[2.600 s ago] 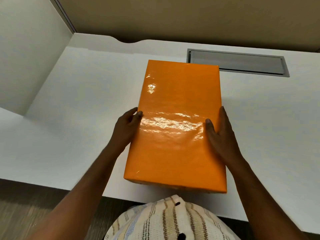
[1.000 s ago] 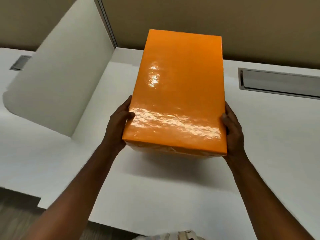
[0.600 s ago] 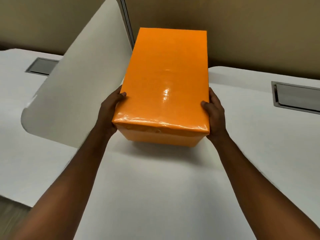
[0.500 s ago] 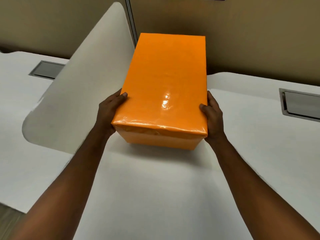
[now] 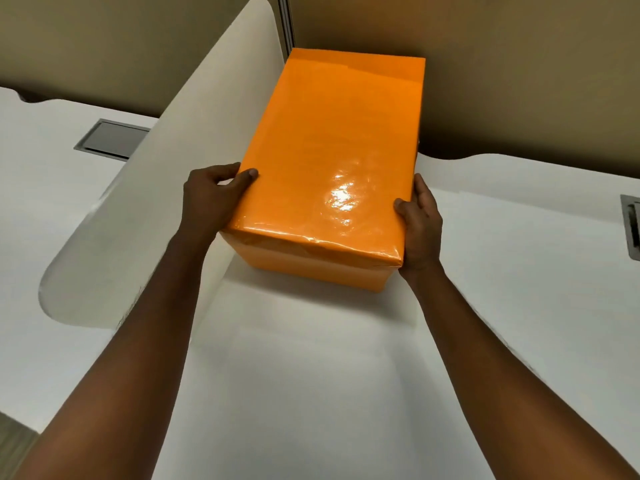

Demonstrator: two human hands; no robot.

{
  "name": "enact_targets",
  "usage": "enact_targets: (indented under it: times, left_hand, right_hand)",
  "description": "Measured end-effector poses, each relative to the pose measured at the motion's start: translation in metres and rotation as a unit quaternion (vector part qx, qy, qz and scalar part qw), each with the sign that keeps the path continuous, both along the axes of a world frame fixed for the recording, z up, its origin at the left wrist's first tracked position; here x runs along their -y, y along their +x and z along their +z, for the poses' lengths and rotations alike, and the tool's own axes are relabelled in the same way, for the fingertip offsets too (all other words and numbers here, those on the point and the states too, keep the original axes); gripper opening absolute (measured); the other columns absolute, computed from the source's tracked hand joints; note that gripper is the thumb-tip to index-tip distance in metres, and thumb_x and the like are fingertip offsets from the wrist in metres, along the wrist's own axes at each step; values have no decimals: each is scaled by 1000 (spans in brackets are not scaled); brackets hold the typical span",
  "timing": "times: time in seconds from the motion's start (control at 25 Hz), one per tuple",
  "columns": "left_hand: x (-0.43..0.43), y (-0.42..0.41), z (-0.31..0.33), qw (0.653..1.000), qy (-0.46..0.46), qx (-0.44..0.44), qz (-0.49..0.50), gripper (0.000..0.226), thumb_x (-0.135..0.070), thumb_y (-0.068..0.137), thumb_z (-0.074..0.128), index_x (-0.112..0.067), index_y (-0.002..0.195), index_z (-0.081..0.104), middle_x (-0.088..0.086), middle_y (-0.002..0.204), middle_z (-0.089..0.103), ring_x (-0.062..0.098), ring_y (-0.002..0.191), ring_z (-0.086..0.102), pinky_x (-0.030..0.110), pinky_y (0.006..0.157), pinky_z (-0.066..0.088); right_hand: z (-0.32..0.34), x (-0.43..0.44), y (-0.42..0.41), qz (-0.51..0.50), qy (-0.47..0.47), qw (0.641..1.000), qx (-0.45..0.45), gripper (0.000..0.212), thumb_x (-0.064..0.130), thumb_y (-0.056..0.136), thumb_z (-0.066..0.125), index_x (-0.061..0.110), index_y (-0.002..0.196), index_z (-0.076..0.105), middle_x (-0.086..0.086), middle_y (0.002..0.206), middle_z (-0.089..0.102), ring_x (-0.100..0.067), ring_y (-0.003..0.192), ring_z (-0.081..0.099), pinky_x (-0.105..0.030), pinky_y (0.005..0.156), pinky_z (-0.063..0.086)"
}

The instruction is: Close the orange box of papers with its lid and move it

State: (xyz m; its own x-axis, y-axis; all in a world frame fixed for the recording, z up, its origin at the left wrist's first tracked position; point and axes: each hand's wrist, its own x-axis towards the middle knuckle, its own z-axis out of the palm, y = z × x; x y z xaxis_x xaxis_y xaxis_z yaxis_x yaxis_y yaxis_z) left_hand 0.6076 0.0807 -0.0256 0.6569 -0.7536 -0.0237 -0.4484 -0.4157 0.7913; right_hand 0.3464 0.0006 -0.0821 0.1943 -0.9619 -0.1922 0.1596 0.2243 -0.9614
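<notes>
The orange box (image 5: 332, 161) has its glossy lid on, so the papers inside are hidden. It sits at the back of the white desk (image 5: 311, 375), in the corner against the tan wall and beside the white divider panel. My left hand (image 5: 211, 199) grips its near left edge, thumb on the lid. My right hand (image 5: 420, 226) clasps the near right corner, fingers down the side.
A white curved divider panel (image 5: 166, 188) stands just left of the box. A grey cable hatch (image 5: 110, 138) lies in the neighbouring desk at the left, and another hatch (image 5: 632, 223) sits at the right edge. A tan partition wall (image 5: 519, 74) closes the back.
The box was lifted from the near desk edge, carried forward and leftward, then lowered into the back corner beside the divider. Both hands kept their grip on its sides throughout.
</notes>
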Motion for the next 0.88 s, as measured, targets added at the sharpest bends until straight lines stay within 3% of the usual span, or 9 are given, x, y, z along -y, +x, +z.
enact_targets:
  times: [0.08,0.16,0.32,0.52,0.72,0.88]
  left_hand:
    - [4,-3,0,989,28,148,15,48,-35,87,62,-6,126,61,14,132,61,28,120,58,37,102,42]
    - [4,-18,-3,974,5,225,-5,50,-32,88,62,-3,128,58,17,137,55,31,127,50,39,108,36]
    - [1,-52,-22,966,-43,234,-103,47,-38,88,59,-3,119,64,17,131,60,33,130,49,46,110,37]
    - [7,-53,-30,964,-77,247,-70,38,-33,92,51,-6,112,69,15,124,66,29,125,53,44,107,40]
    - [8,-54,-28,962,-35,259,-81,38,-30,94,49,-6,117,67,16,126,63,30,128,50,41,109,38]
    - [6,-64,-10,957,45,261,-119,38,-27,99,44,-3,124,60,22,136,54,38,135,39,45,118,23]
  right_hand:
    - [-1,3,11,-9,0,1000,-6,60,20,87,51,20,145,35,22,111,56,-7,97,61,-28,80,53]
    - [-1,4,22,-21,-1,1000,-13,52,13,93,49,20,143,37,26,106,54,-3,93,59,-24,75,50]
    - [-4,7,32,-34,-9,999,-19,57,20,89,52,19,143,36,15,116,55,-2,97,58,-22,75,48]
    - [-6,8,36,-29,-19,999,-30,67,30,81,52,21,145,36,7,127,53,-10,106,58,-33,87,51]
    - [4,5,31,21,-23,996,-85,69,38,82,48,26,148,30,5,124,55,-18,108,59,-39,91,52]
    - [29,-1,24,77,-20,977,-199,74,49,88,46,27,152,17,-8,148,42,-31,128,49,-49,105,44]
